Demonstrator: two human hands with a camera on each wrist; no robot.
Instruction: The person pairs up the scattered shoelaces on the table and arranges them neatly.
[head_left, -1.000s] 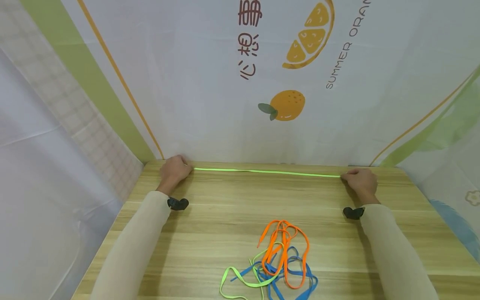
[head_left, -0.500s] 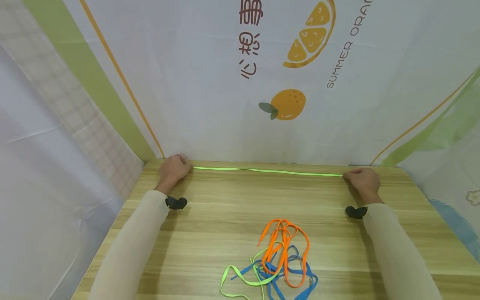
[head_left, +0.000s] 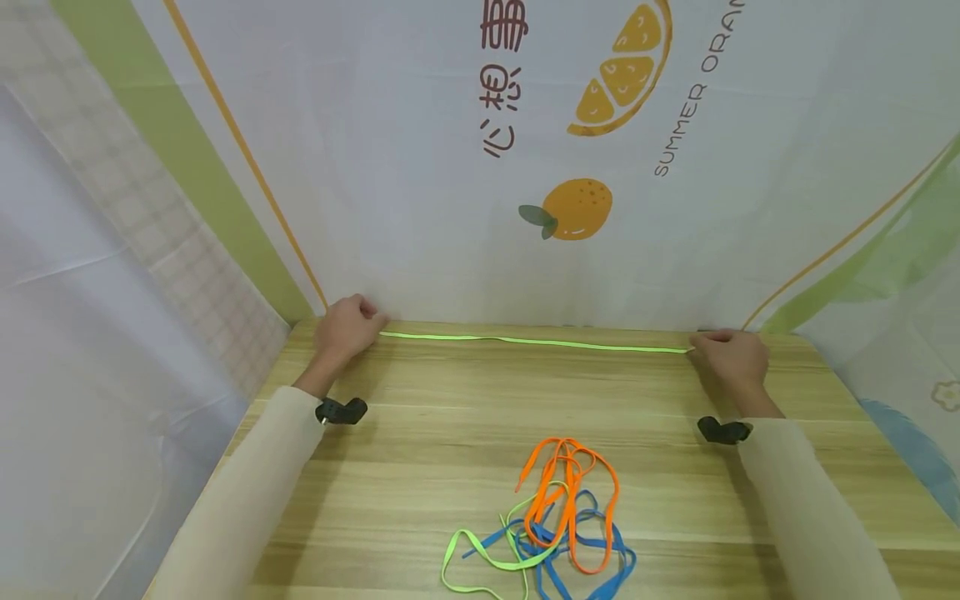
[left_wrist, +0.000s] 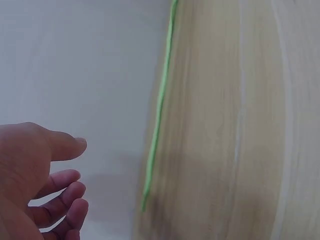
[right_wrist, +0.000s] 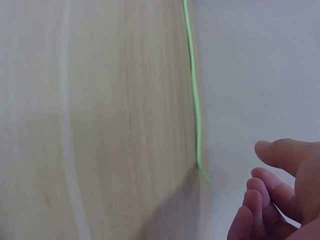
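Observation:
A light green shoelace [head_left: 532, 342] lies stretched almost straight along the far edge of the wooden table. By its left end is my left hand [head_left: 348, 327]; in the left wrist view the thumb stands apart from loosely bent fingers [left_wrist: 60, 200], and the lace's tip lies free on the wood. My right hand [head_left: 731, 360] is beside the other end. In the right wrist view the lace end [right_wrist: 204, 172] bends slightly at its tip, apart from the thumb and relaxed fingers [right_wrist: 257, 200]. Neither hand holds anything.
Nearer the front lies a loose tangle: an orange shoelace [head_left: 617, 492] on top, a blue shoelace [head_left: 491, 542] and another light green shoelace [head_left: 502, 569]. A white cloth printed with an orange [head_left: 577, 210] hangs right behind the table's far edge [head_left: 450, 327].
Both hands have let go of the lace ends. The right hand has shifted outward to the right, and the left hand has lifted slightly. The lace stays straight; the tangle has not moved.

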